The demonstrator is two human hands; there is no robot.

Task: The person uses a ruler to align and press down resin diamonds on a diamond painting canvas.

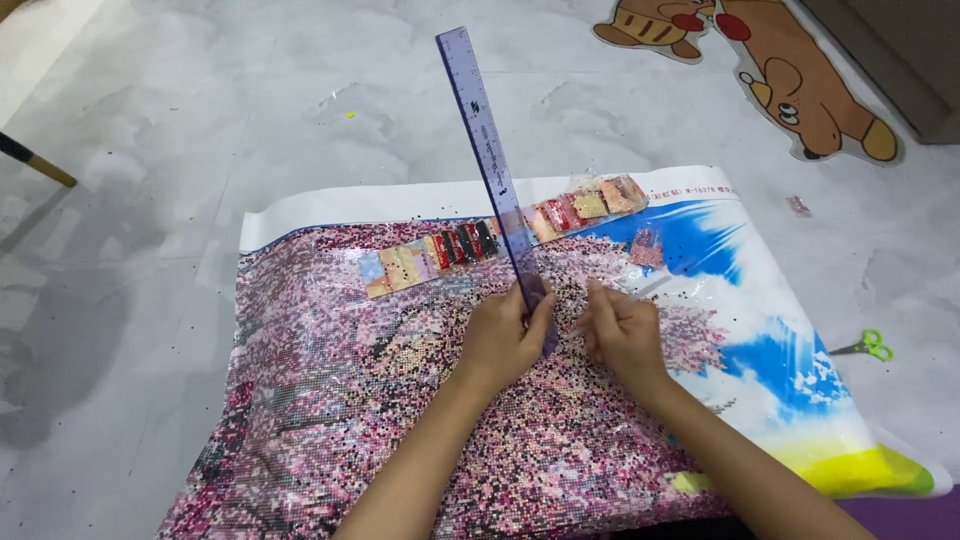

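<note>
A large bead-mosaic canvas [330, 400] lies on the floor, mostly covered in pink and dark beads, with blue sky and yellow at its right. My left hand [500, 335] grips the near end of a long translucent purple ruler [485, 150] that stands tilted up and away over the canvas. Just right of the ruler's lower end, my right hand [622, 330] rests on the canvas with fingers curled, touching the beads. A row of small bead packets [430, 255] in several colours lies across the canvas's far part.
Green-handled scissors [868, 346] lie on the grey marble floor at the right. A cartoon animal floor sticker [800, 85] sits at the far right. A dark stick with a wooden tip [35, 160] pokes in from the left edge.
</note>
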